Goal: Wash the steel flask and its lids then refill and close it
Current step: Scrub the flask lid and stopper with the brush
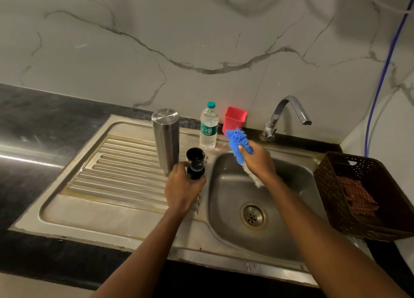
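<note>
At steel sink [291,185], left grip [182,189] clamps black lid [195,163], right grip [259,161] clamps brush [238,141]

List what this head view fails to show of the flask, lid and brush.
Head view, steel flask: bottom end partly behind left hand.
Head view, black lid: underside covered by that hand.
Head view, blue brush: handle middle inside right hand.

flask [166,141] on drainboard [107,185] left of basin [228,208], bottle [208,127] right of flask, tap [284,116] behind basin, basket [324,185] right of basin
</note>
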